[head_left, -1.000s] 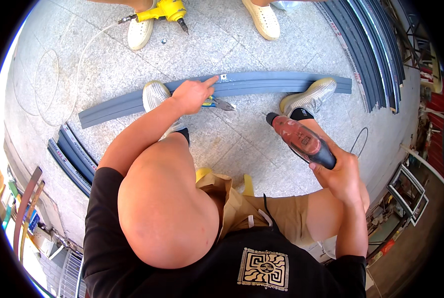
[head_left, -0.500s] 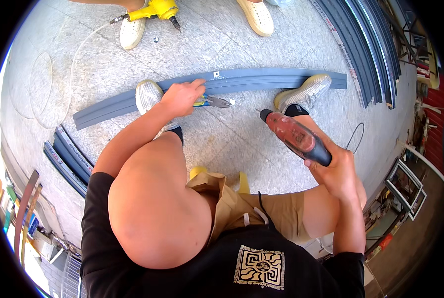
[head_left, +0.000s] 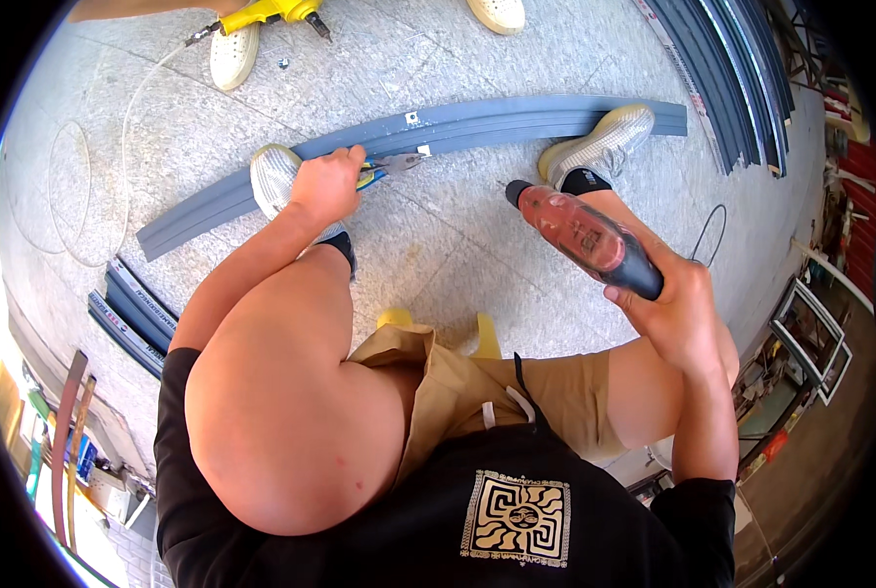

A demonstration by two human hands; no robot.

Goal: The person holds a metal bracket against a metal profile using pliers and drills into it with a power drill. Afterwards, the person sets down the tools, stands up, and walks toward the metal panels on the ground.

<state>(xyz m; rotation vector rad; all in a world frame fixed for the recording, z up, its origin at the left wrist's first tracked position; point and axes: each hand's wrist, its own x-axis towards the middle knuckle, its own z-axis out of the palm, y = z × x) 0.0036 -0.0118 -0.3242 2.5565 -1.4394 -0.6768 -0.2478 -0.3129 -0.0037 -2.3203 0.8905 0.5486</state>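
Observation:
My left hand [head_left: 325, 184] is closed round the handles of pliers [head_left: 395, 165] with blue and yellow grips. At the tips of the jaws is a small white piece [head_left: 423, 151], over the near edge of a long grey profile [head_left: 502, 122]. A white square patch [head_left: 412, 118] shows on the profile close by. My right hand [head_left: 681, 309] grips a red and black power drill [head_left: 585, 233] above my right leg. Its nose points up and left, apart from the profile. My shoes [head_left: 609, 142] are on or against the profile on either side.
Across from me a person's hand holds a yellow air tool [head_left: 271, 14] with a thin hose [head_left: 136, 132]. The person's pale shoes [head_left: 234, 61] are beyond the profile. More grey profiles lie at far right [head_left: 722, 83] and at left [head_left: 134, 309]. A wire loop [head_left: 710, 233] lies to the right.
The pliers with the white piece have moved left and closer to the profile, up to its near edge. The drill stays held in my right hand. The whole view has shifted slightly.

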